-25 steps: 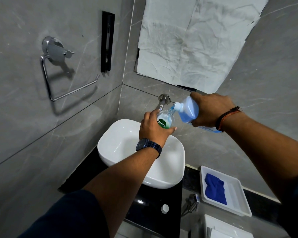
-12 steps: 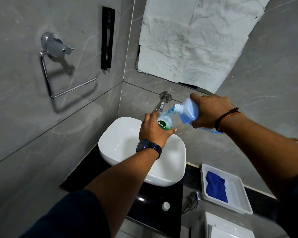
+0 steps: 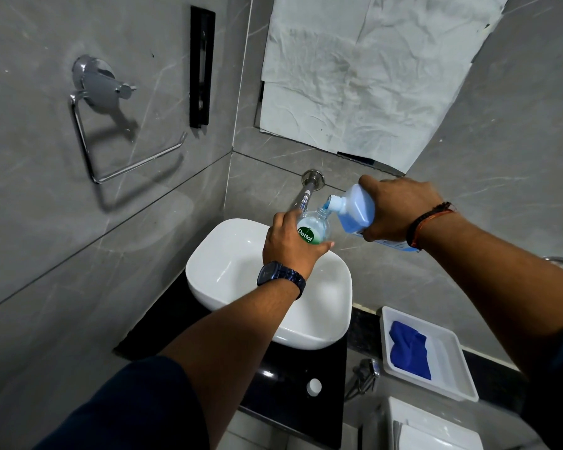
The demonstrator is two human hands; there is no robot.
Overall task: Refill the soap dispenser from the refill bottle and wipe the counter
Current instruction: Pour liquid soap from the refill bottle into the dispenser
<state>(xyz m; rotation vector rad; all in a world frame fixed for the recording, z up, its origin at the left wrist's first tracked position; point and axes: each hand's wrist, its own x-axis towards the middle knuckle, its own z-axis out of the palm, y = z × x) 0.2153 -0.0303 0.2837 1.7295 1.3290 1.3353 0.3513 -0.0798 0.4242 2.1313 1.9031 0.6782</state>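
Being held above the white basin [image 3: 228, 271], the soap dispenser [image 3: 314, 229] is being grasped by the left hand [image 3: 290, 245]. Just beside it, the tilted refill bottle [image 3: 355, 212] is being clasped by the right hand [image 3: 400, 209], its spout being kept at the dispenser's mouth.

The room is dim and evenly grey, with light falling from above and to the right, so the chrome ring holder [image 3: 91, 92] throws a soft dark shadow down the left wall. A small glare spot sits on the black counter [image 3: 293, 381] near the basin [image 3: 241, 254]. Wide-angle distortion bends the walls at the edges, while the centre stays sharp.
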